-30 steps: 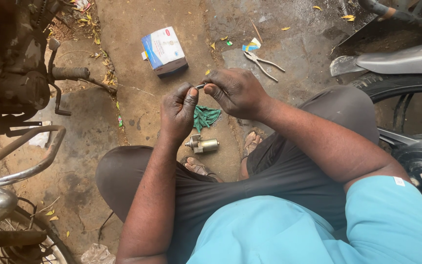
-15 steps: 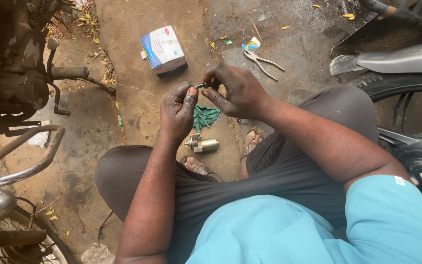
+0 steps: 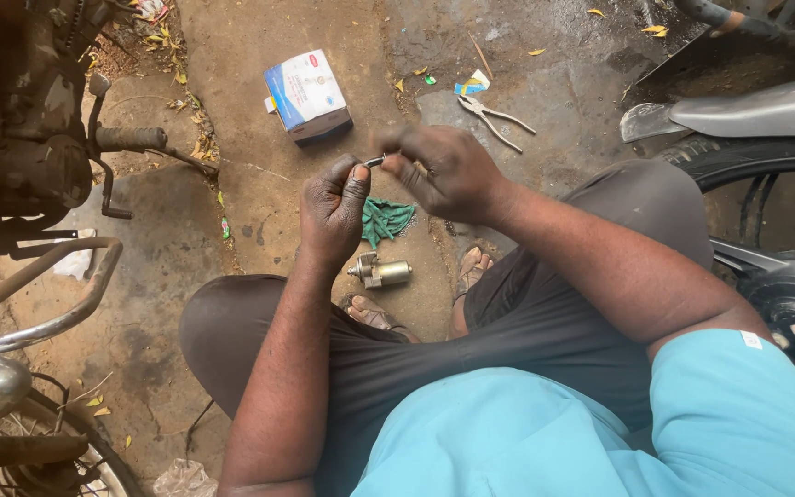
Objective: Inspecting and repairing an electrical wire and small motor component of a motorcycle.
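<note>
Metal part (image 3: 374, 161) pinched between both hands' fingers (image 3: 357, 177)

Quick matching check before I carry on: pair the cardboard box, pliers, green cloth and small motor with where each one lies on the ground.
Things:
1. cardboard box
2. pliers
3. green cloth
4. small motor

Places:
A. just below the hands, above the motor
B. far side, right of the box
C. nearest the sandalled feet
D. far side, above the left hand

Pairs: 1-D, 2-B, 3-A, 4-C
</note>
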